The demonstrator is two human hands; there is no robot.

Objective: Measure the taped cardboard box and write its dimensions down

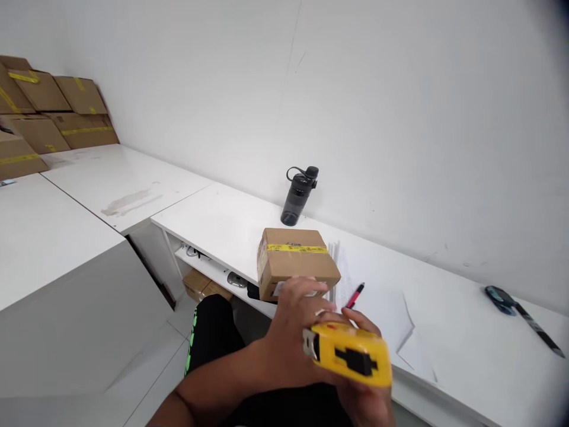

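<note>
A yellow tape measure (355,356) with a black clip and a metal end hook is gripped in my right hand (367,403), whose fingers wrap it from behind and below. My left hand (293,332) is just left of it, its fingers apart and reaching rightward in front of a cardboard box (297,258). The left thumb is hidden. I cannot tell whether the left fingertips touch the box. Yellow printed tape runs across the box's top, and the box sits at the desk's front edge. A red and black pen (355,295) shows just beyond the right hand.
A dark water bottle (297,197) stands behind the box by the wall. White papers (382,314) lie to its right, with a dark strapped object (502,299) farther right. Cardboard boxes (53,112) are stacked far left. Below the desktop, a shelf (213,268) holds small items.
</note>
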